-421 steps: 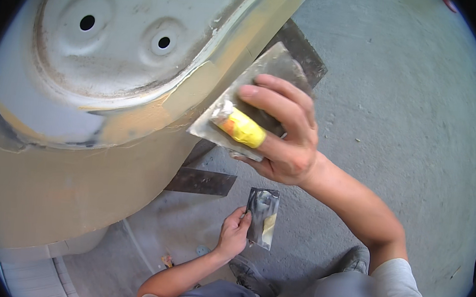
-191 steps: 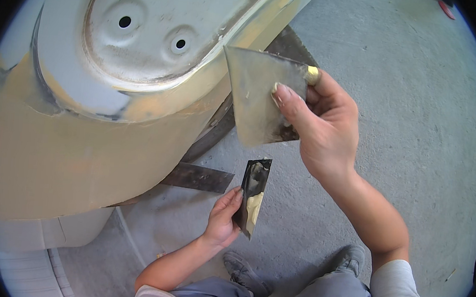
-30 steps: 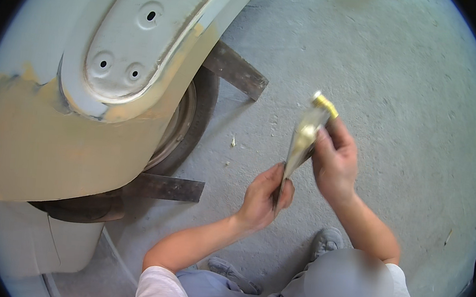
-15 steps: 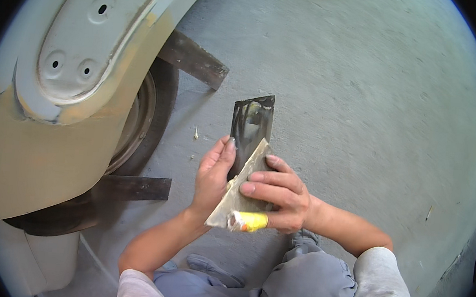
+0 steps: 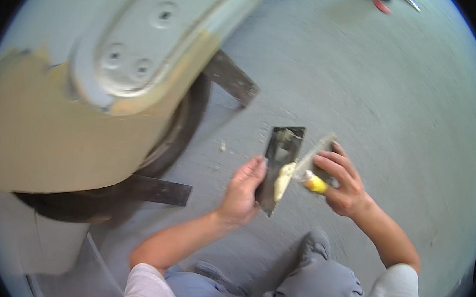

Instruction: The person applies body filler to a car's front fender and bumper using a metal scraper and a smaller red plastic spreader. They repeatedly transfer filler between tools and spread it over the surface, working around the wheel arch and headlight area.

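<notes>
My left hand [image 5: 238, 192] grips a dark, flat putty plate [image 5: 273, 166] by its left side, thumb on top. A thick strip of pale yellow putty [image 5: 284, 181] lies along the plate's right edge, and lighter smears mark its far end. Just right of the plate, my right hand [image 5: 343, 183] is closed on a thin grey putty spreader [image 5: 312, 155], slightly blurred. Its fingers lie over the spreader's face, and a narrow gap parts the spreader from the plate. Yellow wrapping [image 5: 315, 183] covers one right-hand finger.
At left stands a pale car body panel [image 5: 57, 138] with tan patches and a recess with holes. Under it are a wheel [image 5: 186, 124] and two dark flat bars, one farther [image 5: 233, 79] and one nearer [image 5: 160, 191]. A red object [image 5: 382, 6] lies far off on the grey floor.
My right hand has drawn the spreader off the plate to the right, exposing the putty along the plate's edge. The view has shifted, so the car panel sits farther right in the picture.
</notes>
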Demonstrator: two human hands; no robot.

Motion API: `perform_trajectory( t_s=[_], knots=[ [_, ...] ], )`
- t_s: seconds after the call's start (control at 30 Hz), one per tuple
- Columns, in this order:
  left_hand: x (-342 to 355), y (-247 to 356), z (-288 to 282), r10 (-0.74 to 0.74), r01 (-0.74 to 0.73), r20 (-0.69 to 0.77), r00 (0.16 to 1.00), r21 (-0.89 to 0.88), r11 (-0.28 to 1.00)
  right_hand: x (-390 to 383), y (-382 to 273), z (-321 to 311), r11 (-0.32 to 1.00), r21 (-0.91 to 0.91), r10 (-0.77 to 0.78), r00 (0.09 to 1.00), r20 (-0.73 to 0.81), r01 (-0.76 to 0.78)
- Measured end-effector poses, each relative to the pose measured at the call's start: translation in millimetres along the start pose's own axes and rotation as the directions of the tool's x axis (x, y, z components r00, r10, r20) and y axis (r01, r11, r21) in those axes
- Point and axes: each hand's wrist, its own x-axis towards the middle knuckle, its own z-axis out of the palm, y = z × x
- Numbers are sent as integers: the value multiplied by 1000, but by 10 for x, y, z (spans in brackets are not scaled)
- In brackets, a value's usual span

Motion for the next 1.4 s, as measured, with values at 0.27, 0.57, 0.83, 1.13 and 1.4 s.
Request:
perform_trajectory(
  t_s=[0.27, 0.57, 0.83, 1.13, 1.4],
  knots=[
    [-30, -1, 143, 55, -63, 117, 992, 70, 996, 403, -15, -17, -104, 993, 954, 275, 116, -60],
    [-117, 258, 231, 246, -244, 8, 969, 161, 956, 912, -838, 147, -474, 860, 817, 270, 510, -190],
    [-116, 302, 103, 298, -272, -115, 948, 199, 942, 825, -951, 117, -53, 867, 822, 471, 319, -495],
    [-669, 576, 631, 122, -190, 147, 982, 707, 681, 548, -883, -942, 490, 164, 861, 504, 58, -856],
    [-1315, 891, 1805, -105, 84, -27, 994, 803, 590, 777, -2405, -1846, 153, 236, 967, 194, 163, -960]
  ],
)
